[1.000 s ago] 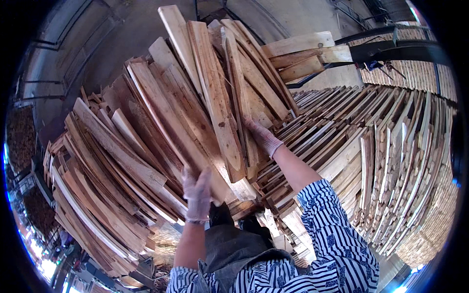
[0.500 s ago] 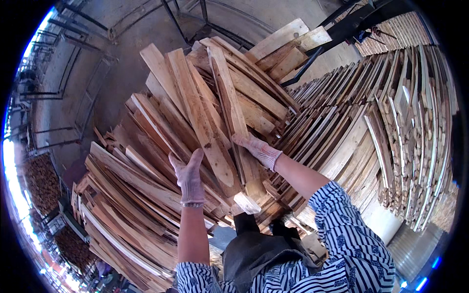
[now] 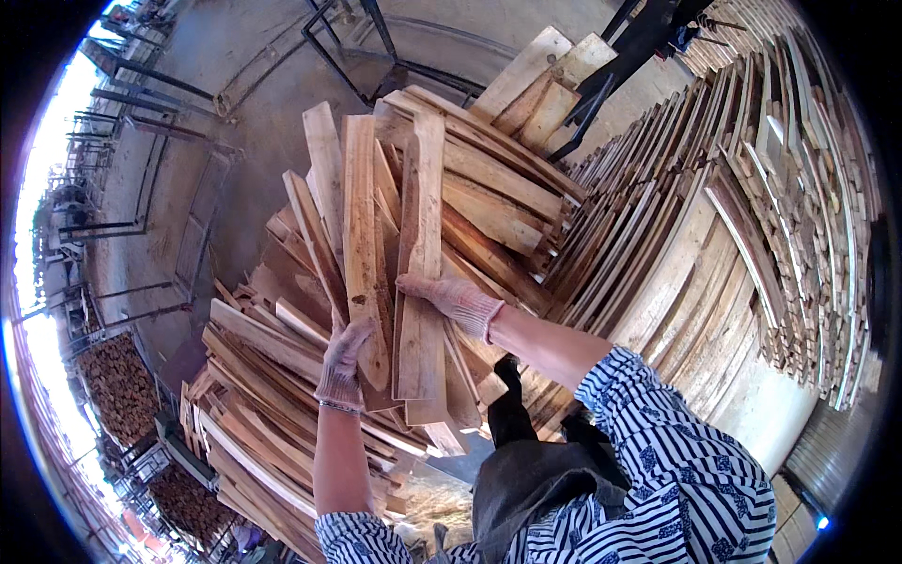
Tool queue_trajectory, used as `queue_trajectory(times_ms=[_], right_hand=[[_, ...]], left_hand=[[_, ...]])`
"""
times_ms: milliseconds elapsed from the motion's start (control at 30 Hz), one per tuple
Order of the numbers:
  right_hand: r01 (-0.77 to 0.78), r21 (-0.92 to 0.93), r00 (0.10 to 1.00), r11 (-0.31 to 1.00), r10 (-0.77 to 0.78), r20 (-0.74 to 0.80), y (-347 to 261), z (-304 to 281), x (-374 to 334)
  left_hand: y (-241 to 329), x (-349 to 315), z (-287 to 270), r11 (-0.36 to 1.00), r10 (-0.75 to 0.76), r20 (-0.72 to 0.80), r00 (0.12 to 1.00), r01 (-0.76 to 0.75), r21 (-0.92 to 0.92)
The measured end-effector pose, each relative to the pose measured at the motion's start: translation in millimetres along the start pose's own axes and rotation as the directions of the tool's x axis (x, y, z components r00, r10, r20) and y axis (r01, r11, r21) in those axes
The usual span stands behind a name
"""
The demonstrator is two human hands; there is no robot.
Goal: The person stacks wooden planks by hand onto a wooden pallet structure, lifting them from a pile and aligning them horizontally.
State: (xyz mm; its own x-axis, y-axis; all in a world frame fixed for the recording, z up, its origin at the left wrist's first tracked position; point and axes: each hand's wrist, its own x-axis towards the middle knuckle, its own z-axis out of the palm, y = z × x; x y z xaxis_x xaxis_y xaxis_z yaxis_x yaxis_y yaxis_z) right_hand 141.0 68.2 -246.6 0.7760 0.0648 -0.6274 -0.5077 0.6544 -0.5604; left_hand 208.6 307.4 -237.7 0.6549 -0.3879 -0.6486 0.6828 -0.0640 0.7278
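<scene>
Both my hands wear pale, dirt-stained knit gloves. My left hand (image 3: 345,362) is closed on the left edge of a long rough wooden board (image 3: 361,216), its thumb on top and its other fingers mostly hidden. My right hand (image 3: 456,299) reaches across a second wooden board (image 3: 428,202), its fingertips bent at that board's left edge. The two boards lie nearly side by side, pointing away from me, with a narrow gap between them. More boards fan out beneath them on a loose pile (image 3: 258,343).
Tightly stacked boards (image 3: 648,226) stand in rows on the right. Wide offcuts (image 3: 540,85) lean at the far end, near a dark metal frame (image 3: 587,117). Metal racks stand on the concrete floor (image 3: 272,56) at far left. Wood bundles (image 3: 120,385) sit at left.
My left hand has gone from spread beside the pile to gripping a board. The two boards have swung more upright and closer together. My right hand has shifted left, and the view has turned slightly.
</scene>
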Motion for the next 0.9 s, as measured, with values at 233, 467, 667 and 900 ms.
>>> queue_trajectory(times_ms=[233,467,667,900], right_hand=[[0.019,-0.208,0.991,0.978,0.008,0.131,-23,18,-134],[0.162,-0.125,0.986,0.979,-0.156,0.056,13,15,-154],[0.267,-0.066,0.963,0.961,-0.265,0.039,-25,16,-239],[0.676,-0.162,0.732,0.719,-0.627,0.268,-77,-43,-350]], left_hand=[[-42,-138,3,0.873,-0.065,0.220,0.973,0.163,-0.459],[-87,-153,64,0.899,-0.059,-0.109,0.992,0.005,-0.438],[-62,-200,106,0.956,0.132,-0.083,0.988,-0.149,-0.254],[-16,-228,190,0.914,0.405,0.162,0.900,-0.402,-0.054]])
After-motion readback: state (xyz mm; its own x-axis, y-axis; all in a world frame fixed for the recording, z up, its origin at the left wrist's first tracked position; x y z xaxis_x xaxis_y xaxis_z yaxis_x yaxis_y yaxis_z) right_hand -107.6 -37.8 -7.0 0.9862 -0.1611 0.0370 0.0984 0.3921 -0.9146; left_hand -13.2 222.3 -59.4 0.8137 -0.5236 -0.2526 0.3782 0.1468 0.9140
